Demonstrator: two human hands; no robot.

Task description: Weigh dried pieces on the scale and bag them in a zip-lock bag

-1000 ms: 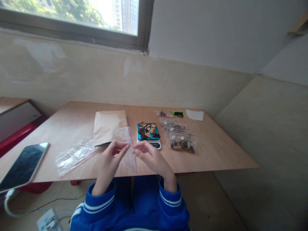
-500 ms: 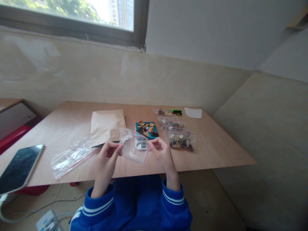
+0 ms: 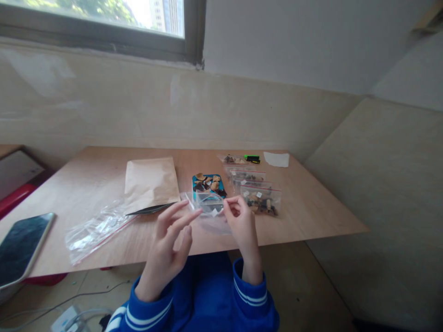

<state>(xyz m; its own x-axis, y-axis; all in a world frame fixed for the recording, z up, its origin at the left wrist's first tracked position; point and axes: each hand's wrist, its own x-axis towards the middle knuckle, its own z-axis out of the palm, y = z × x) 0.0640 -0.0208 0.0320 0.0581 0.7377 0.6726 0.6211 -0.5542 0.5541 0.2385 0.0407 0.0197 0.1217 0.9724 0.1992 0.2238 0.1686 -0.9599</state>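
My right hand pinches the right edge of a clear zip-lock bag, which carries a small white label and hangs over the table's front edge area. My left hand is open, its fingers spread beside the bag's left side; whether a fingertip touches the plastic I cannot tell. Behind the bag stands a small scale with a blue tray, and brown, curved dried pieces lie on it. The bag partly covers the scale's front.
Several filled zip-lock bags lie to the right, with a green-and-black cutter and white paper behind. On the left are a kraft paper pouch, clear plastic bags and a phone.
My left hand has let go of the bag's left side and opened its fingers. The bag is still in my right hand and now looks spread at its mouth. The view has shifted slightly.
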